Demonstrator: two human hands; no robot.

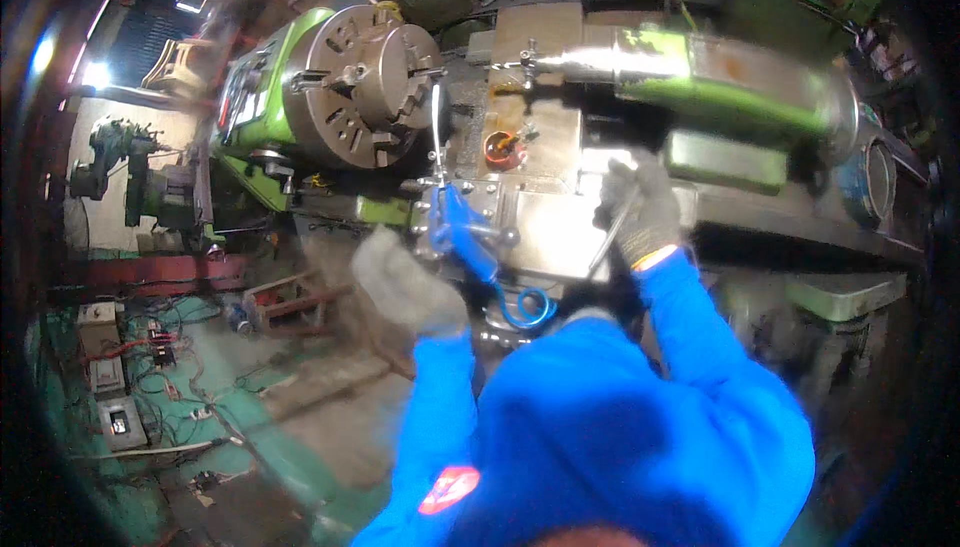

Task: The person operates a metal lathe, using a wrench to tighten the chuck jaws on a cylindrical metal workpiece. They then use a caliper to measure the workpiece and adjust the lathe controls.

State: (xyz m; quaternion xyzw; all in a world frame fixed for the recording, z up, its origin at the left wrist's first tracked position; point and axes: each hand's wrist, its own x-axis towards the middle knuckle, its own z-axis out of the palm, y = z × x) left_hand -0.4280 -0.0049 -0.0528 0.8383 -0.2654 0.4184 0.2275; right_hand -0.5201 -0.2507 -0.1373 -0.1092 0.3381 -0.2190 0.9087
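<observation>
Blur hides how open my left hand point(408, 285) is, near the blue air gun point(462, 232); my right hand point(650, 209) closes around a metal rod point(607, 245).

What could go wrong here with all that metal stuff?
The metal rod might slip from the gloved right hand. The blue air gun lies near the left hand, so a bump could perhaps knock it off. The small red cup on the machine could tip if something hits it.
</observation>
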